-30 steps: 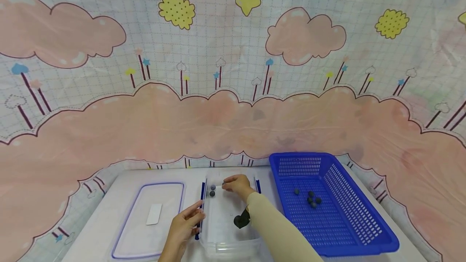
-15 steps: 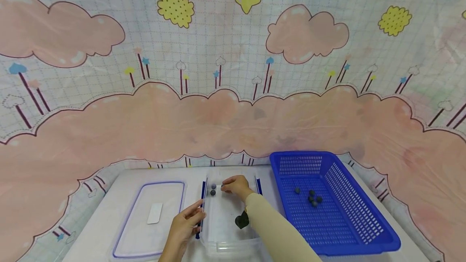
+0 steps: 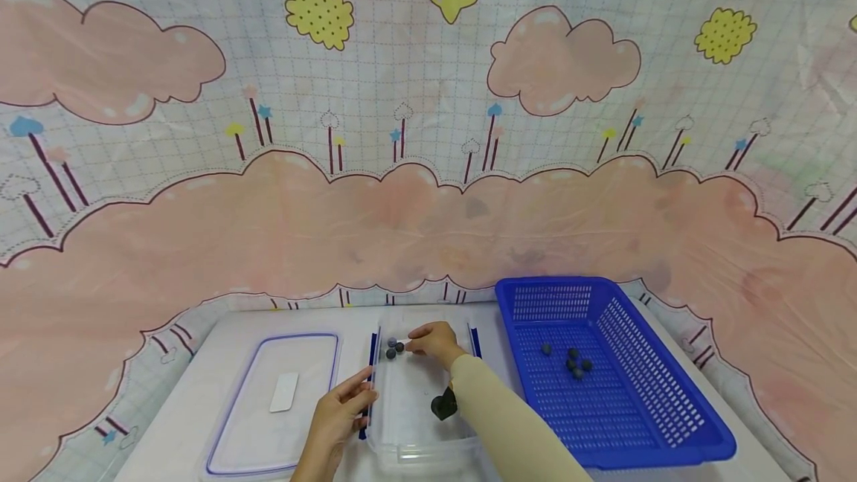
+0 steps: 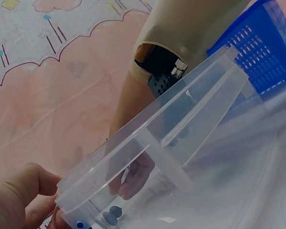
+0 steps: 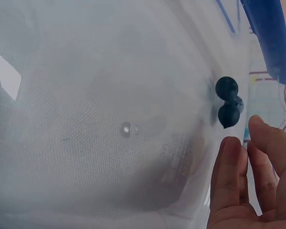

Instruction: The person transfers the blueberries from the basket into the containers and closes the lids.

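Observation:
Three dark blueberries lie bunched in the far left corner of a clear plastic box. My right hand is inside the box, just right of the berries. In the right wrist view its fingers lie apart from them, with nothing between fingertips and thumb. My left hand grips the box's left side, thumb and fingers on either side of the wall near the blue clip. Several more blueberries lie in the blue basket on the right.
A clear lid with a blue seal lies flat on the table left of the box, a white rectangle showing on it. The white table ends at a cloud-patterned cloth behind. The basket stands close to the box's right side.
My right hand has let go of a blueberry, which now lies beside the two others in the corner. The left hand stays on the box's side.

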Demonstrator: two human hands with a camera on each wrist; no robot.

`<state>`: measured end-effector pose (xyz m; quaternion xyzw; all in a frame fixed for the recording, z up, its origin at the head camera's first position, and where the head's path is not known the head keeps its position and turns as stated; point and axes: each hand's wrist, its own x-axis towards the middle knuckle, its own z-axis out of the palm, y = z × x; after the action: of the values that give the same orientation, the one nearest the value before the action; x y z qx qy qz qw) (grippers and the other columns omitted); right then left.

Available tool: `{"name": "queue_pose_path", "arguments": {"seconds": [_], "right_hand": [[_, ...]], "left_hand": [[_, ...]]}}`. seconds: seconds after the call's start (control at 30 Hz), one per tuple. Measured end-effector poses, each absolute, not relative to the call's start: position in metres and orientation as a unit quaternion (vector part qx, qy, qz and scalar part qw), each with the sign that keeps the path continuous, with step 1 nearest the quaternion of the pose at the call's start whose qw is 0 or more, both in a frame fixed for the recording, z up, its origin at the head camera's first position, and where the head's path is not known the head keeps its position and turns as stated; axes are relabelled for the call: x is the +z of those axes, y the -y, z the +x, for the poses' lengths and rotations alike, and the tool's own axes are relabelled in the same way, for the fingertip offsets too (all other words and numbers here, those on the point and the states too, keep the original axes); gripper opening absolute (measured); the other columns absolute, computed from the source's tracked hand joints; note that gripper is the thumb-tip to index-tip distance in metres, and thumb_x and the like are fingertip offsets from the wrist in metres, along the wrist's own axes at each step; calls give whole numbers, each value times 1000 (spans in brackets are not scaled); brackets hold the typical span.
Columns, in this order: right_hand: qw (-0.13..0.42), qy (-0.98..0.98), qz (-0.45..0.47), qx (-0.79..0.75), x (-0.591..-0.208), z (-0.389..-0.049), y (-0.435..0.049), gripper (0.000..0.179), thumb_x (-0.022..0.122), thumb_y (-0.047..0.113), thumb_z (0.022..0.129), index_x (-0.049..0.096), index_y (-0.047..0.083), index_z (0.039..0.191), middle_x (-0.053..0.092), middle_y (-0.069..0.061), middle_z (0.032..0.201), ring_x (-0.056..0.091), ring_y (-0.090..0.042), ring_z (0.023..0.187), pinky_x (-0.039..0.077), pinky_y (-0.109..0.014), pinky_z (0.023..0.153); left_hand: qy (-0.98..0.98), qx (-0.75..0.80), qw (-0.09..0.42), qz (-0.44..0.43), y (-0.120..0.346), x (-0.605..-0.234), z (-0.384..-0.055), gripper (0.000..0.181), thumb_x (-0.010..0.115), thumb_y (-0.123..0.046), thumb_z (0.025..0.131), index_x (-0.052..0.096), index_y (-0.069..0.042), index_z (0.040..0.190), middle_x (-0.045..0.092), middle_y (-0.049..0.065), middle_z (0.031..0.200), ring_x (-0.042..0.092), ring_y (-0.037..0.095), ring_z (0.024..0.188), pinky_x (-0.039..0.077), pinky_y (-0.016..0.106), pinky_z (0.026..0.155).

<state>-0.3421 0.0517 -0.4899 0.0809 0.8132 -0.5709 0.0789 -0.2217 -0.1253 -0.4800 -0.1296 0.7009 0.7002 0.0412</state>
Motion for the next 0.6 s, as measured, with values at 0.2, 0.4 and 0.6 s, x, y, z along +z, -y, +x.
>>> {"name": "queue_pose_path", "arguments": {"seconds": [0.2,0.4,0.6], "right_hand": [[70,-815,36,-574,-477,-336,-54,25,76,8,84,73,-1,107,73,-8,98,71,-17,83,57,-34,85],[41,-826,-25,-561,-444,-333,-72,27,75,10,86,72,0,111,72,-11,102,71,-24,92,57,-37,86],[-18,-825,-34,-564,-410,-340,-118,26,73,7,86,71,-4,109,72,-17,105,70,-28,94,57,-36,86]], "left_hand": [[-703,699,38,-129,125,-481,-222,50,73,-4,83,61,-4,132,64,-8,89,58,8,75,50,20,57],[-698,703,38,-128,125,-480,-220,50,73,-3,84,61,-4,132,64,-9,89,57,7,75,50,19,57],[-696,705,36,-132,126,-478,-220,50,73,-4,84,61,-5,132,64,-7,91,56,8,76,50,19,57]]}}
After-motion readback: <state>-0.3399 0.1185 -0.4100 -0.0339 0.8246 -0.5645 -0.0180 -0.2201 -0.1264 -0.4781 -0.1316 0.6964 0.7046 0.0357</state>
